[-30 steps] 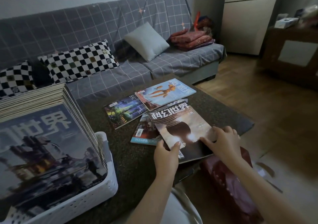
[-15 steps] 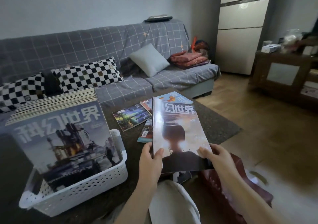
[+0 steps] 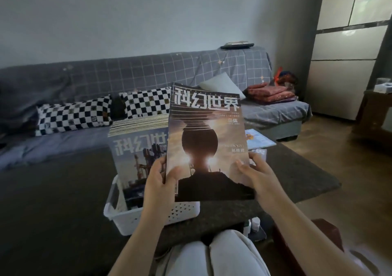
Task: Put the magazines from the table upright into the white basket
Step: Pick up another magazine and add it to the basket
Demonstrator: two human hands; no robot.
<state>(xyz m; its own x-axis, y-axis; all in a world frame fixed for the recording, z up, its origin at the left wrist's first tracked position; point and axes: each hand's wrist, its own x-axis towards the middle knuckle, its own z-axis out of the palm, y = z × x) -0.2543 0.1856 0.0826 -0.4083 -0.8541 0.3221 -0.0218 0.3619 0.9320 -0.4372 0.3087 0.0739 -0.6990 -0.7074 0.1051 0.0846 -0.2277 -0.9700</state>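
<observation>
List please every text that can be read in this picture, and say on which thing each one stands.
"科幻世界": large white title across the top of the held magazine, gripped by the left hand and the right hand.
"三体": small line under that title.
"科幻世": title on the front magazine in the white basket; the rest is hidden.
The other small print on the held cover and the magazines on the table are too blurred to read.

Dim room, soft blur, wide-angle edge distortion

Upright magazine (image 3: pixel 206 140) between both hands
</observation>
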